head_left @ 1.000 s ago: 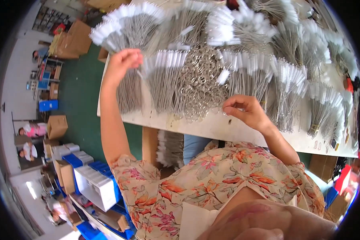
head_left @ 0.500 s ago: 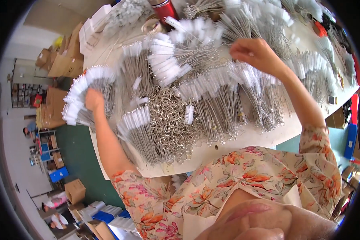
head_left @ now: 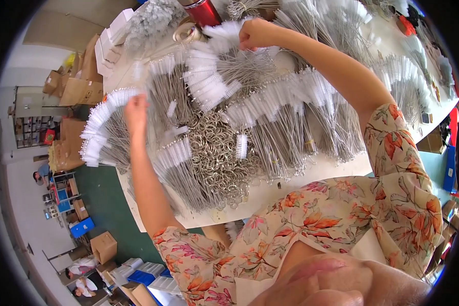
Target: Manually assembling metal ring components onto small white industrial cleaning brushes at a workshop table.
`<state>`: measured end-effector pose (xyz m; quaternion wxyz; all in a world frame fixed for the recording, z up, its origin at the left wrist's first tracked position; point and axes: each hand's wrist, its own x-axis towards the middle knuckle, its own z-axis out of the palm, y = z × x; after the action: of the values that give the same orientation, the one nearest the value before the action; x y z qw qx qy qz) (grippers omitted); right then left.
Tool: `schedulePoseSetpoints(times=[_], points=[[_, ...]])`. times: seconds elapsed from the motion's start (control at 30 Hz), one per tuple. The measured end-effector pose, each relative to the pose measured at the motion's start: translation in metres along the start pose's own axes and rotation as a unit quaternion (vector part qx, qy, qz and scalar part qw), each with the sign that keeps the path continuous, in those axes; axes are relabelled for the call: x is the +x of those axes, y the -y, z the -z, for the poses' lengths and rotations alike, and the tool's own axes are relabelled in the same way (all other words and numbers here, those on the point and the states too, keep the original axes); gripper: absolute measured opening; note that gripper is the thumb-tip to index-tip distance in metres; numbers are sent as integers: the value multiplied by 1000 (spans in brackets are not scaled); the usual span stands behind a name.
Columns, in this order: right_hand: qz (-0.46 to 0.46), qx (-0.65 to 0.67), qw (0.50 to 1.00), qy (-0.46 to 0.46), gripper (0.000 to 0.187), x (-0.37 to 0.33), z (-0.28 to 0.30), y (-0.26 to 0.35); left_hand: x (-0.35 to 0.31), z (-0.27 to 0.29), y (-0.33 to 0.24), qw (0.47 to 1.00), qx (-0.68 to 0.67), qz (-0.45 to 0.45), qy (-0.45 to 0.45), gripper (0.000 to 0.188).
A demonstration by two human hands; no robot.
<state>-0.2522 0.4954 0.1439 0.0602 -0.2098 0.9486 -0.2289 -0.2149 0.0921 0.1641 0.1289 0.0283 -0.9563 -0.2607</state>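
Note:
My left hand (head_left: 136, 109) is closed by the right edge of the fanned white-bristled wire brushes (head_left: 94, 135) at the left. Just beyond its fingers shows a blurred white brush head (head_left: 137, 70), apparently held in it. My right hand (head_left: 256, 34) is closed with bent fingers over the far middle pile of wire brushes (head_left: 204, 76); whatever is in its fingers is hidden. Between my arms lies a heap of metal rings (head_left: 217, 153), with one short brush head (head_left: 241, 147) on its right side.
More brush bundles (head_left: 275, 132) lie to the right of the rings, others (head_left: 171, 171) to the left. A red cylinder (head_left: 203, 13) and a tape roll (head_left: 187, 33) stand at the back. White boxes (head_left: 107, 48) line the far left table edge. Cardboard boxes (head_left: 104, 247) are on the floor.
My right hand has moved left and farther away, from above the right bundles to the far middle pile. My left hand has lifted off the fanned brushes, a little right and farther off.

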Motion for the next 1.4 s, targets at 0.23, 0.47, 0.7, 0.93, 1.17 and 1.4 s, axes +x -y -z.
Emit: schedulePoseSetpoints(times=[0.23,0.47,0.7,0.93,1.17,1.4], points=[[19,380,857,-348,15,-47,79,32,-7,-17,13,993,-23,-22,116,26],[-6,176,877,-447,17,-94,98,-92,-29,10,-5,977,-124,89,145,19],[-132,-24,967,-218,23,-136,73,-117,-28,21,-17,975,-109,135,140,13],[-203,-18,956,-209,33,-133,63,-72,-41,52,-32,956,-241,97,-139,11],[-210,-108,963,-128,43,-121,39,-61,-128,51,-103,862,-499,90,-13,22],[-200,-84,964,-155,26,-104,33,-44,-213,50,-123,840,-529,73,95,24]])
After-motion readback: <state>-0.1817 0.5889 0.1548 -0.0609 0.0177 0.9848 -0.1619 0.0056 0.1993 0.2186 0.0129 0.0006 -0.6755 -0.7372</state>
